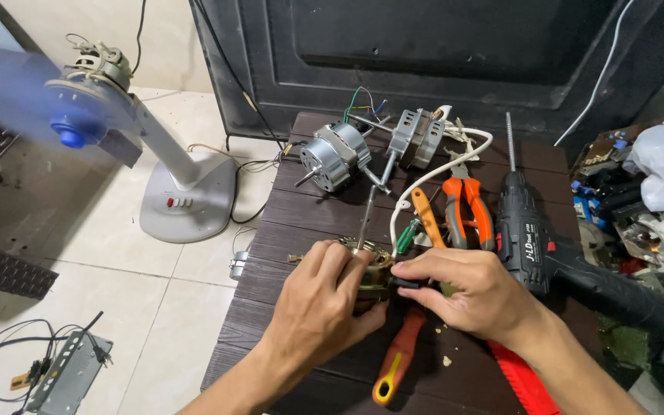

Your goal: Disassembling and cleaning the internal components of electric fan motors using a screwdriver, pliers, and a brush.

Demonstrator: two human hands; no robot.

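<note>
Head view: both hands (324, 296) (463, 288) clasp motor (370, 269).

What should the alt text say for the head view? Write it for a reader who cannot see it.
Two bare hands, left hand and right hand, hold a small brass-coloured motor part over a dark wooden table. Behind lie two grey fan motors, orange pliers and a black cordless drill; a stand fan is on the floor.

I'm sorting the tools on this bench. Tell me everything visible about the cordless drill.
The cordless drill lies on its side at the right of the dark slatted table. Its body looks like black plastic with a red switch, and a long thin metal bit points away from the person. The handle hangs past the table edge. Neither hand touches it; orange-handled pliers lie beside it.
</note>
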